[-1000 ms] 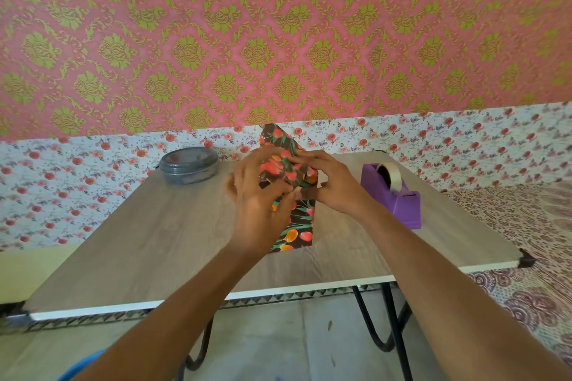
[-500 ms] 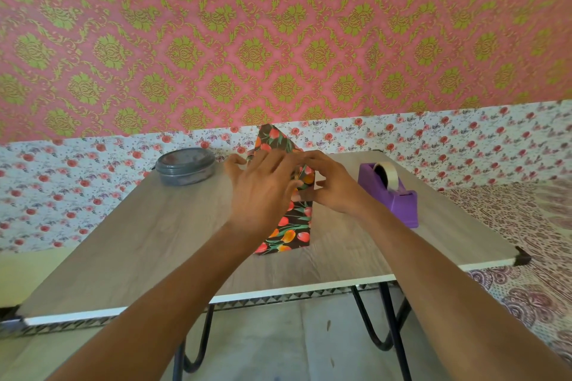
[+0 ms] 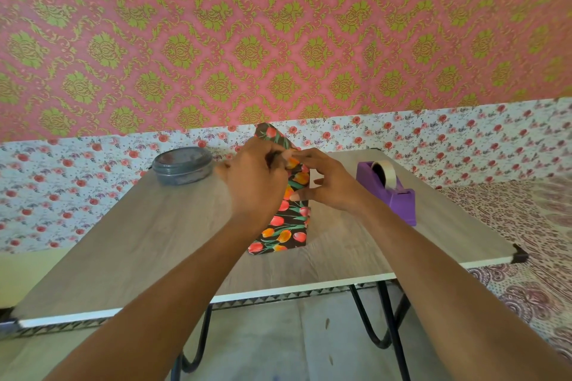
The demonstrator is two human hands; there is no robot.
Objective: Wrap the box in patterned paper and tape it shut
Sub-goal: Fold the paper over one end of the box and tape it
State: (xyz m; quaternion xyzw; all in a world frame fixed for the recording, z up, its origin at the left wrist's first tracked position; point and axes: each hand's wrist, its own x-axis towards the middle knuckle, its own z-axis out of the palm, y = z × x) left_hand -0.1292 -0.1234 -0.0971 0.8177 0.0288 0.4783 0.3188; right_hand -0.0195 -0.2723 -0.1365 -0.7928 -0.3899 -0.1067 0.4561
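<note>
A box wrapped in dark paper printed with red and orange tulips (image 3: 286,226) stands on end at the middle of the wooden table (image 3: 148,241). A loose paper flap (image 3: 270,134) sticks up behind its top. My left hand (image 3: 255,185) covers the box's upper left part, fingers curled over the top paper. My right hand (image 3: 325,184) grips the box's upper right edge between thumb and fingers. A purple tape dispenser (image 3: 391,192) with a roll of clear tape sits to the right of the box, apart from it.
A round grey lidded tin (image 3: 182,165) sits at the table's back left. Patterned wall lies directly behind the table. A patterned cloth surface (image 3: 526,226) lies to the right. Black metal legs (image 3: 387,328) show under the near edge.
My left hand has slid up from the box's front to its top, fingers curling over the paper. My right hand's fingers spread along the right edge. The box stays in place.
</note>
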